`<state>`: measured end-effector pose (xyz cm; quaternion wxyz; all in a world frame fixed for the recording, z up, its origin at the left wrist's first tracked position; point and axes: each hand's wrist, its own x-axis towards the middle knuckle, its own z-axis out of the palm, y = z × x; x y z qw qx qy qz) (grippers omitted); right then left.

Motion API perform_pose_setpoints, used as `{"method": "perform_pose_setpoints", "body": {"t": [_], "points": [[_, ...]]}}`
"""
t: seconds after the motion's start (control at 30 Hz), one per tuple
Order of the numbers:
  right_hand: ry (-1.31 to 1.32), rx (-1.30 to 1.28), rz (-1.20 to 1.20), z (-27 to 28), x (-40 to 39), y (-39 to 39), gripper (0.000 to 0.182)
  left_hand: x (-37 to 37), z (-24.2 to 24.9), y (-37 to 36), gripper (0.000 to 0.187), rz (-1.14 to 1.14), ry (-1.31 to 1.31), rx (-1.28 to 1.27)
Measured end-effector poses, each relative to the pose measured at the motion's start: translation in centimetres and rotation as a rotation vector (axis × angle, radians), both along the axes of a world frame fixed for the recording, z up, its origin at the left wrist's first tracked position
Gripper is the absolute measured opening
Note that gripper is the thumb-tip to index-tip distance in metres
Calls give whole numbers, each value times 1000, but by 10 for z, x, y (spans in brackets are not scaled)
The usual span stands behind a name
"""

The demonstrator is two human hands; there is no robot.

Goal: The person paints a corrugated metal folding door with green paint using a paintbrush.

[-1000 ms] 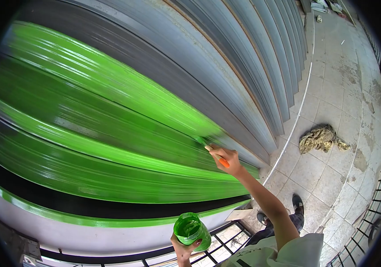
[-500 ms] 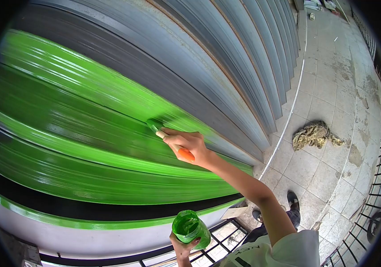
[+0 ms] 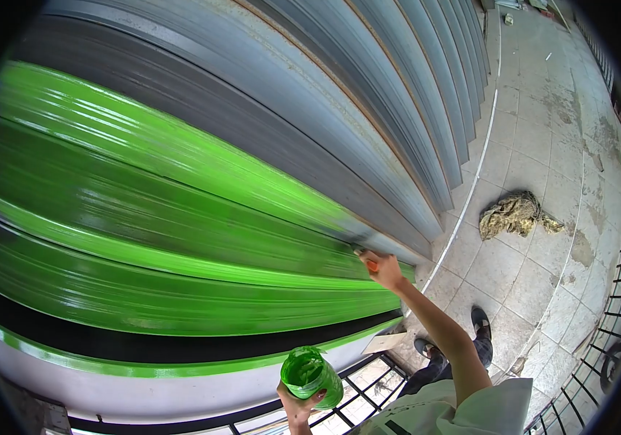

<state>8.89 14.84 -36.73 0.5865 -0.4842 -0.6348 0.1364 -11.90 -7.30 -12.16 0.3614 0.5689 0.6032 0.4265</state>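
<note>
My right hand [image 3: 383, 272] is closed around the orange handle of a paintbrush [image 3: 372, 265]. Its bristles, partly hidden, meet the ribbed metal shutter [image 3: 201, 217] near its right end, where grey shows at the edge of the wet green paint. Lower down, my left hand [image 3: 298, 403] grips a jar of green paint [image 3: 312, 377], its open mouth tilted toward me and its walls coated in green. Several ribs of the shutter are glossy green; the ribs above stay grey.
A crumpled, stained cloth [image 3: 516, 215] lies on the tiled floor [image 3: 495, 268] to the right. Black metal railing [image 3: 618, 268] runs along the far right. A white ledge [image 3: 107, 388] and a black grille [image 3: 357, 388] are below the shutter. My shoes [image 3: 480, 321] stand on the tiles.
My right hand has swept the brush right and downward along the rib to near the shutter's end. My left hand with the paint jar has stayed in place.
</note>
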Motion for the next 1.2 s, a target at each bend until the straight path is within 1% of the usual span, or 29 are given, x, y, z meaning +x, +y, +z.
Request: {"method": "perform_pose_setpoints", "body": {"t": [0.03,0.1,0.17,0.23,0.27,0.37,0.47,0.53,0.67,0.7,0.77,0.8,0.87,1.0,1.03,1.13,1.17,1.2], "points": [[-8,-10,31,27,-4,5,35,-1,0,-1,72,2,-1,-16],[117,183,75,96,-13,22,28,-1,-2,0,74,-7,12,-13],[262,452,38,142,-30,37,23,5,2,-1,74,19,7,-4],[331,584,38,193,-23,33,25,6,1,0,75,37,-6,-5],[368,645,40,205,-21,29,26,3,0,-1,75,43,-14,-14],[361,535,3,167,-27,39,27,2,0,-1,75,28,-37,13],[292,427,6,103,-23,22,25,4,3,2,74,32,-39,48],[191,244,-52,61,-13,10,23,-1,0,0,75,34,-16,42],[5,-35,-38,-23,-7,-3,30,-3,1,-5,75,49,-13,44],[-45,-110,-35,-17,-1,-5,32,-1,2,-5,75,47,-6,49],[-33,-124,4,-1,-2,3,35,1,2,-3,75,41,2,53],[-28,-136,29,21,-5,5,36,0,1,-4,75,43,4,50],[6,-27,28,84,-16,26,34,3,3,-5,75,39,-4,54],[265,526,-58,205,-20,32,27,9,4,-5,75,36,-37,75],[332,659,-81,219,-19,32,25,9,4,-5,75,39,-34,77],[337,601,-50,206,-24,44,22,16,4,-13,75,70,-56,69],[307,558,-6,183,-22,46,22,17,6,-14,74,77,-66,67],[266,497,-22,159,-20,49,22,20,7,-9,74,79,-75,73]]}}
